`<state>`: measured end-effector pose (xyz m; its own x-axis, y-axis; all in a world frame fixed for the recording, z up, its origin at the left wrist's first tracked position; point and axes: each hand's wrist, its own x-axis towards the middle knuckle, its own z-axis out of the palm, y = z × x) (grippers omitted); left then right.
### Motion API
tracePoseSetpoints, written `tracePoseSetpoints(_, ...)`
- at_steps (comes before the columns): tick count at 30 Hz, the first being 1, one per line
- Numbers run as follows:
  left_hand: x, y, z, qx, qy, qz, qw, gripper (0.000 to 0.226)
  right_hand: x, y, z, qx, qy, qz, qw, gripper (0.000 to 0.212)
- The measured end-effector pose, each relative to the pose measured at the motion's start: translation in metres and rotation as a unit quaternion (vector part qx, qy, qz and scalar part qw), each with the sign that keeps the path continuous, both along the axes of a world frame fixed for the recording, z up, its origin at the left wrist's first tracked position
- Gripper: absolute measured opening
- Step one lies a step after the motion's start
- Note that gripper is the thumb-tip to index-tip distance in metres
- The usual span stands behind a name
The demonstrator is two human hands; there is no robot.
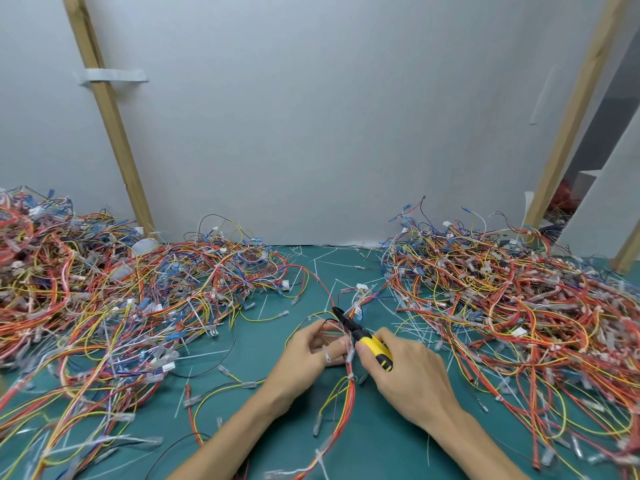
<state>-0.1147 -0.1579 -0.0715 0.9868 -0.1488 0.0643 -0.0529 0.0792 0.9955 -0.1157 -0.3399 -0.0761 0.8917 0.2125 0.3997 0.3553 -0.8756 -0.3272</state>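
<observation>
Bright, even, diffuse light fills the scene, leaving only faint soft shadows on the matte teal table mat (388, 441). Wide-angle distortion leans the pale wooden battens (114, 133) outward, and the tangled coloured wire heaps (69, 306) smear soft toward the corners.

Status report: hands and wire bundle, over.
Left grip holds wire bundle. Right grip holds yellow-handled cutters, nose at the bundle. Left wire pile and right wire pile flank the work.

A thin bundle of red, orange and yellow wires (349, 386), bound with pale cable ties, runs from the left hand (304, 355) down across the green surface (381, 445). The right hand (412, 379) grips small cutters with yellow-and-black handles (362, 334), their dark nose pointing up-left over the bundle's upper end.
</observation>
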Motion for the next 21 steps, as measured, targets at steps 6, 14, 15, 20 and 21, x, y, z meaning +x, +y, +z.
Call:
tracePoseSetpoints(6,-0.003,-0.003,-0.005,-0.152,0.065,-0.07,0.984,0.049,0.001,0.003,-0.003,-0.025,-0.005,0.008,1.0,0.049)
tracePoseSetpoints(14,0.001,-0.005,-0.007,-0.018,0.015,-0.002,1.0,0.014,0.007,-0.008,-0.001,-0.008,-0.006,0.014,1.0,0.054)
tracePoseSetpoints(15,0.001,-0.005,-0.008,-0.001,0.009,0.01,1.0,0.017,0.008,-0.008,-0.001,-0.008,-0.006,0.017,1.0,0.053)
tracePoseSetpoints(20,0.0,-0.004,-0.006,0.075,-0.027,0.025,0.997,0.012,0.012,-0.015,-0.001,0.008,0.022,0.042,0.999,0.05)
tracePoseSetpoints(21,0.0,-0.004,-0.006,0.075,-0.03,0.021,0.997,0.012,0.013,-0.017,0.0,0.016,0.033,0.049,0.998,0.052)
